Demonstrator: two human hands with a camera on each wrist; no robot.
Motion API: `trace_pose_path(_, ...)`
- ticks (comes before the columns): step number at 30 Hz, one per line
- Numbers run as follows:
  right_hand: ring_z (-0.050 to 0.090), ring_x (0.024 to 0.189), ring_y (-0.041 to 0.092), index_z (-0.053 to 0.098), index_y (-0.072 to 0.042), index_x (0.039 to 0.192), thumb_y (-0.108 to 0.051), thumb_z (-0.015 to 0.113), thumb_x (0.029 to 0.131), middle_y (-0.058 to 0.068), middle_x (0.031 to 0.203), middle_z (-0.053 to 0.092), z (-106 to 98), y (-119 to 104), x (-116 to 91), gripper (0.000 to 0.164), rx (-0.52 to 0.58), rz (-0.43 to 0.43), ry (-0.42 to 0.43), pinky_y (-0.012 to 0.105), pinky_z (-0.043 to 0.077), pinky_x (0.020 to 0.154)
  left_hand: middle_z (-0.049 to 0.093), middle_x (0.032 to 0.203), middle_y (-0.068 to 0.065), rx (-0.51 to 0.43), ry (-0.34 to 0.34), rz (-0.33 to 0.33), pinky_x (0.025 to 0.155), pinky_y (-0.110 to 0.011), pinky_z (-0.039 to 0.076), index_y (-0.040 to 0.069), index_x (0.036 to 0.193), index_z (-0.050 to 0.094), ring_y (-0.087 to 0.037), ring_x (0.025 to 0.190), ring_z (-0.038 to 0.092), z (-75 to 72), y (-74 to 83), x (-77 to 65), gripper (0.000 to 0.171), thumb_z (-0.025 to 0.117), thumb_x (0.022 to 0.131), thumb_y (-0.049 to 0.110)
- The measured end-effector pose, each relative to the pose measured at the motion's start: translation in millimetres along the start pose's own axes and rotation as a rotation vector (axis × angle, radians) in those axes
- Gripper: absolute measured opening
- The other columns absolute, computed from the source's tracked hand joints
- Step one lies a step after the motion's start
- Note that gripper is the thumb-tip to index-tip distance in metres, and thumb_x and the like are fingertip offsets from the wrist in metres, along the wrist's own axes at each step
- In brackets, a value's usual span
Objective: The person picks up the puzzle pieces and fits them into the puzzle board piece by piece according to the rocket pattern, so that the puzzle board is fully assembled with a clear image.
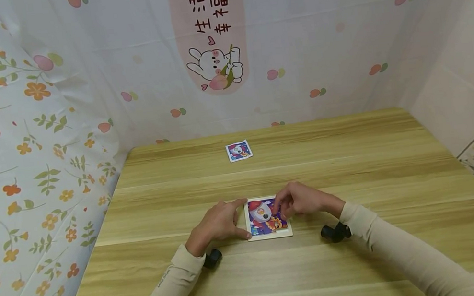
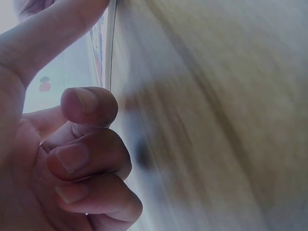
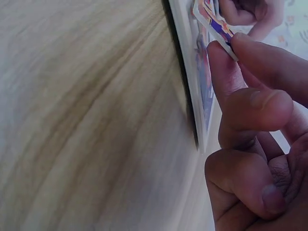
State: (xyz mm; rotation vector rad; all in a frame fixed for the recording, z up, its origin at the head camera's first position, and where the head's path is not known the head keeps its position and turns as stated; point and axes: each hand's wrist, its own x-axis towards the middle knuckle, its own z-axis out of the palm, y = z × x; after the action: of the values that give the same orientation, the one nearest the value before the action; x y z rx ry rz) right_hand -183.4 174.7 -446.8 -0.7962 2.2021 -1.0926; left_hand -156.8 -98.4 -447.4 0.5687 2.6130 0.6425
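A square jigsaw puzzle in a pale tray lies on the table, showing a white round-headed figure on purple. My left hand is at its left side, index finger and thumb spread and touching the two left corners. In the left wrist view the other fingers are bent and hold nothing. Over the tray's right side, my right hand pinches a puzzle piece between thumb and index finger. That piece is tilted, partly above the picture. A bare strip of tray shows at the lower right corner.
A small picture card with a similar image lies farther back on the wooden table. Black wrist-camera mounts sit below both wrists. A printed cloth hangs behind the table, and a flowered one is at the left.
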Motion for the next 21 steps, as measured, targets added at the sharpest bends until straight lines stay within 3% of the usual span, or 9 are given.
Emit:
trace_pose_path(7,0.057,0.066,0.008,0.077,-0.008,0.095,0.003,0.071,0.085,0.006,0.091,0.074,3,0,0,0.016,-0.022,0.009,0.013,0.021,0.045,0.055,0.052,0.064,0.002,0.007,0.003,0.003,0.054,-0.028,0.031,0.015,0.147,0.051,-0.014,0.061,0.046,0.3,-1.3,0.1,0.091,0.092,0.069,0.04)
trace_pose_path(14,0.058,0.066,0.004,0.078,-0.008,0.09,0.004,0.073,0.081,0.003,0.086,0.073,7,-1,-1,0.016,-0.106,-0.047,0.049,0.02,0.05,0.062,0.051,0.064,0.003,0.008,0.006,0.01,0.053,-0.028,0.031,0.014,0.147,0.05,-0.014,0.062,0.046,-0.9,-0.7,-0.4,0.092,0.092,0.069,0.039)
trace_pose_path(21,0.053,0.064,0.002,0.078,-0.008,0.088,0.004,0.073,0.078,0.005,0.082,0.072,11,-2,-1,0.016,-0.165,-0.053,0.083,0.019,0.047,0.06,0.051,0.063,0.003,-0.006,0.003,0.004,0.053,-0.028,0.031,0.014,0.147,0.051,-0.014,0.061,0.046,-0.3,-0.9,-0.6,0.091,0.092,0.069,0.038)
